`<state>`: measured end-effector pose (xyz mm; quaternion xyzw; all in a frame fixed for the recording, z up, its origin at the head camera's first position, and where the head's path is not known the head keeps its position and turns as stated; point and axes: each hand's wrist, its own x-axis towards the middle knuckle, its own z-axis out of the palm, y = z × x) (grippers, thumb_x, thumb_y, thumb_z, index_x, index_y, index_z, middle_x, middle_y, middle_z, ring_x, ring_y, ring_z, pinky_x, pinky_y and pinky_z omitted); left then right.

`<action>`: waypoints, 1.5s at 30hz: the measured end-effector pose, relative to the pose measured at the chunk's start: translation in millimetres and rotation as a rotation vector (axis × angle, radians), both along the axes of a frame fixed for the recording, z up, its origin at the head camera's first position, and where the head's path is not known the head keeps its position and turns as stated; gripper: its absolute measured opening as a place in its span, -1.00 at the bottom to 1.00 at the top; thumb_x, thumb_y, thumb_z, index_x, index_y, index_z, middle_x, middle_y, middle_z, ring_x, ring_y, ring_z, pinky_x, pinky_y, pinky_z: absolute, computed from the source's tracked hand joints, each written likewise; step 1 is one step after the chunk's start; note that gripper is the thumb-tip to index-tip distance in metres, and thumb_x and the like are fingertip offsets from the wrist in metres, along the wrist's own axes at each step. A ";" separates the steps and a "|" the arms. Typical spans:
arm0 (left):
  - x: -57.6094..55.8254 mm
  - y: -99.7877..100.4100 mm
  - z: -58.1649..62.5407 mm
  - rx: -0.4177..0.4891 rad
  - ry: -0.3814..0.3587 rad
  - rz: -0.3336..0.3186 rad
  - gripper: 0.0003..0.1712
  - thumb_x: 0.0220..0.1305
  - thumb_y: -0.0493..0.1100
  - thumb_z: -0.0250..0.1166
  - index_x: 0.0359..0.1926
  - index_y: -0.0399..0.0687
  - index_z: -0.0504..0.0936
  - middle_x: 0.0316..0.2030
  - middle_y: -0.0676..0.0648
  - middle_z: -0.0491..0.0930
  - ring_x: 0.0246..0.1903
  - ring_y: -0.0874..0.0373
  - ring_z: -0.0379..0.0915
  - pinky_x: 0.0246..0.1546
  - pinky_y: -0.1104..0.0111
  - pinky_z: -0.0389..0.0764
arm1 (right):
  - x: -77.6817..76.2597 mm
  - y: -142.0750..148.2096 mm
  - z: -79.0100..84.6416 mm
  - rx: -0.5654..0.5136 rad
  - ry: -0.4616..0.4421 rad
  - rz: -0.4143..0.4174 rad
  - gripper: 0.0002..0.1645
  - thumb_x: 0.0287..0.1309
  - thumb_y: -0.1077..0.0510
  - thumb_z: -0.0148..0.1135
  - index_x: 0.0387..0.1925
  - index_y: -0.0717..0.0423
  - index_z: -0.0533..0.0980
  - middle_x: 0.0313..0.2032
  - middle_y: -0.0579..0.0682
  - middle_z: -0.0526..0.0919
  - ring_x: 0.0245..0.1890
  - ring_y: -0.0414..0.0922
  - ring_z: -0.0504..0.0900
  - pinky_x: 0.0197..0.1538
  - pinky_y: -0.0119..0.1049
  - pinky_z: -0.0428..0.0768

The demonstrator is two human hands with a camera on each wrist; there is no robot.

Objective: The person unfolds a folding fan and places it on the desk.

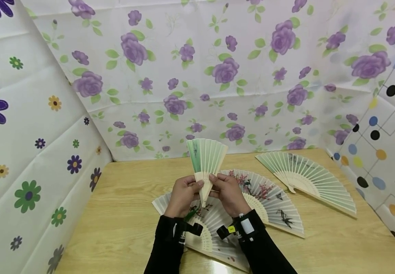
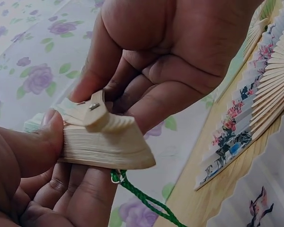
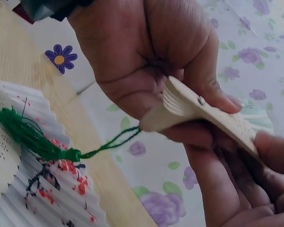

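Both hands hold a green folding fan, spread partway, up above the table. My left hand pinches its ribs from the left, thumb on the near face. From the other side my right hand grips the ribs, its thumb also in front. The pale ribs and metal rivet show close up in the left wrist view. From the pivot end hangs a green tassel, seen in the right wrist view. Under the forearms lies a white fan, spread wide and partly hidden by the arms.
Right of the arms another spread white fan with pink blossoms lies on the wooden table. Farther right, a spread pale green fan reaches toward the table's right edge. Flowered cloth hangs behind the table.
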<state>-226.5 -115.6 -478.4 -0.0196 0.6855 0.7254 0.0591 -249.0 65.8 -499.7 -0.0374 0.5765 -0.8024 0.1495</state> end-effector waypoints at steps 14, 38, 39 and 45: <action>0.3 3.3 -1.8 0.039 -0.013 0.072 -0.70 0.70 -0.32 0.30 0.24 -0.46 0.76 -0.02 -0.31 0.88 -0.23 0.25 0.79 -0.24 0.46 0.84 | 9.4 -9.1 3.5 -0.059 -0.012 -0.155 -0.51 0.83 0.13 0.10 0.41 0.48 0.58 -0.04 -0.04 0.86 -0.05 -0.23 0.92 0.14 -0.29 0.94; 0.2 7.1 -1.8 0.023 -0.006 0.123 -0.72 0.73 -0.28 0.29 0.23 -0.38 0.78 -0.22 -0.05 0.76 -0.34 0.24 0.64 -0.27 0.37 0.67 | 8.1 -9.7 0.0 -0.090 -0.035 -0.201 -0.45 0.87 0.08 0.04 0.50 0.43 0.53 -0.09 -0.08 0.89 -0.15 -0.24 0.94 0.05 -0.31 0.95; 0.3 7.1 -2.2 0.025 -0.007 0.127 -0.71 0.73 -0.28 0.29 0.23 -0.38 0.78 -0.22 -0.05 0.77 -0.34 0.24 0.64 -0.27 0.35 0.67 | 7.9 -9.8 0.0 -0.088 -0.036 -0.200 -0.46 0.87 0.08 0.04 0.50 0.42 0.53 -0.10 -0.08 0.89 -0.15 -0.25 0.94 0.04 -0.31 0.95; -0.4 9.9 -1.6 0.022 -0.016 0.141 -0.73 0.73 -0.27 0.30 0.19 -0.40 0.79 -0.25 -0.04 0.72 -0.36 0.25 0.62 -0.28 0.35 0.67 | 7.8 -9.2 1.8 -0.087 -0.039 -0.212 -0.46 0.86 0.08 0.06 0.49 0.43 0.53 -0.12 -0.09 0.89 -0.16 -0.26 0.94 0.02 -0.33 0.95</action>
